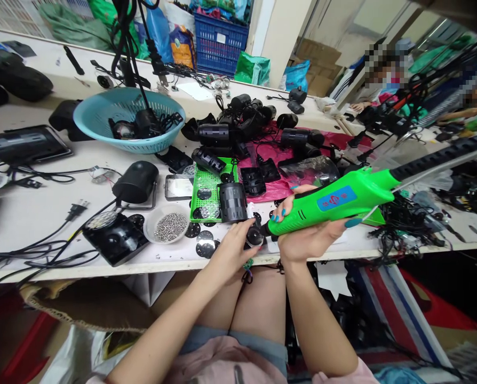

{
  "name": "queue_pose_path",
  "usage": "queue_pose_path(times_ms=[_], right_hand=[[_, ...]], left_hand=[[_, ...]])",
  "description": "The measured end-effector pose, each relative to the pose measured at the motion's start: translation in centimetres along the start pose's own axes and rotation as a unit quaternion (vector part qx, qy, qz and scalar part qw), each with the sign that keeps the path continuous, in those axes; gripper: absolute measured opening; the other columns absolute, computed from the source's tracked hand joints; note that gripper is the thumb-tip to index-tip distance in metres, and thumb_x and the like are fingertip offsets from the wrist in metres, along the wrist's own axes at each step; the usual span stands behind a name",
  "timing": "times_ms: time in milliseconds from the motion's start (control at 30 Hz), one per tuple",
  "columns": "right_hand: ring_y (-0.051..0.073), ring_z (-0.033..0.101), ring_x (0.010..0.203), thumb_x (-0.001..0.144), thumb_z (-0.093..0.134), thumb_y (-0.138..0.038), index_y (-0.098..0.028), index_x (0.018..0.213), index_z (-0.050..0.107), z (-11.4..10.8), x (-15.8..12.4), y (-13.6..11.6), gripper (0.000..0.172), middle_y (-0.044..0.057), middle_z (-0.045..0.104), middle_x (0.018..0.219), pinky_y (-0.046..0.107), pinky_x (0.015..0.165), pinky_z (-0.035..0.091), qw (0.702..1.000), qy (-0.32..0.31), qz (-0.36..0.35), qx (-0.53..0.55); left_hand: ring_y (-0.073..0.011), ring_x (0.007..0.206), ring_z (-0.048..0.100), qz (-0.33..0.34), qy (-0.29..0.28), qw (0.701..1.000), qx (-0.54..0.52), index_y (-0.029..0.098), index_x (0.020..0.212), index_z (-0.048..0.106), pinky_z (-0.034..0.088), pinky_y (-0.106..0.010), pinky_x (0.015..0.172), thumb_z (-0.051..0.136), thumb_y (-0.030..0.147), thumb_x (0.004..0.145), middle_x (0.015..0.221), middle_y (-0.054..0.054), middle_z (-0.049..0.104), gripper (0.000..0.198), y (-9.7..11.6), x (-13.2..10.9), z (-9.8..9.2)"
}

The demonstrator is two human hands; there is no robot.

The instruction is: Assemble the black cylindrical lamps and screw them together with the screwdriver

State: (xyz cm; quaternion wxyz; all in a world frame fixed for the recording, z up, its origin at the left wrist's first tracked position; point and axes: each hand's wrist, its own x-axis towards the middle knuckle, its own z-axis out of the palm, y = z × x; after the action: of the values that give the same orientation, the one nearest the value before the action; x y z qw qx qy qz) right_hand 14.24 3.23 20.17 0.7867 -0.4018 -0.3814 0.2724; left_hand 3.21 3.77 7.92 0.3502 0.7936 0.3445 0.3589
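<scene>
My right hand [302, 242] is wrapped round a bright green electric screwdriver [334, 202] with a blue label. Its black nose points left and down against a small round black part [255, 236]. My left hand [234, 242] grips that part between thumb and fingers at the front edge of the table. Just behind it a black ribbed cylindrical housing [232, 202] stands at the corner of a green perforated tray [205, 197]. To the left are a small bowl of metal screws [170, 226] and several black discs [205, 247]. The screwdriver's bit is hidden.
A light blue basket [90, 120] with black parts and cables stands at the back left. Black lamp housings [136, 181] and cords lie on the left. Black parts cover a red plastic sheet [266, 146] behind the tray. Tangled cables [398, 229] lie at right.
</scene>
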Motion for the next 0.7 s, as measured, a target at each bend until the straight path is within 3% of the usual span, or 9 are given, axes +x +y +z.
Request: queue_pose_path(times_ms=[233, 433, 700], right_hand=[[0.015, 0.043, 0.045, 0.086, 0.028, -0.078, -0.025, 0.088, 0.059, -0.7, 0.0, 0.5, 0.061, -0.002, 0.047, 0.059, 0.027, 0.042, 0.036, 1.000, 0.007, -0.015, 0.005], [0.015, 0.042, 0.043, 0.089, 0.025, -0.074, -0.026, 0.090, 0.061, -0.9, 0.2, 0.6, 0.060, -0.002, 0.048, 0.059, 0.028, 0.043, 0.036, 0.999, 0.025, -0.018, 0.012], [0.015, 0.040, 0.045, 0.081, 0.037, -0.079, -0.022, 0.090, 0.064, -2.4, 0.9, -3.4, 0.064, -0.002, 0.046, 0.055, 0.027, 0.042, 0.034, 0.996, 0.069, -0.051, 0.015]], left_hand=[[-0.0271, 0.110, 0.061, 0.016, 0.013, 1.000, 0.006, 0.022, 0.124, 0.058, 0.052, -0.043, 0.094, 0.075, 0.020, 0.085, 0.117, -0.009, 0.069, 0.043, 0.5, 0.1, -0.8], [-0.0260, 0.109, 0.062, 0.042, 0.042, 0.998, -0.018, 0.022, 0.099, 0.066, 0.052, -0.043, 0.093, 0.075, 0.021, 0.084, 0.115, -0.008, 0.072, 0.017, 0.5, 0.3, -0.6], [-0.0244, 0.106, 0.066, 0.053, 0.069, 0.996, -0.027, 0.023, 0.098, 0.067, 0.051, -0.041, 0.091, 0.073, 0.022, 0.086, 0.112, -0.008, 0.073, 0.013, 1.3, -0.2, -1.8]])
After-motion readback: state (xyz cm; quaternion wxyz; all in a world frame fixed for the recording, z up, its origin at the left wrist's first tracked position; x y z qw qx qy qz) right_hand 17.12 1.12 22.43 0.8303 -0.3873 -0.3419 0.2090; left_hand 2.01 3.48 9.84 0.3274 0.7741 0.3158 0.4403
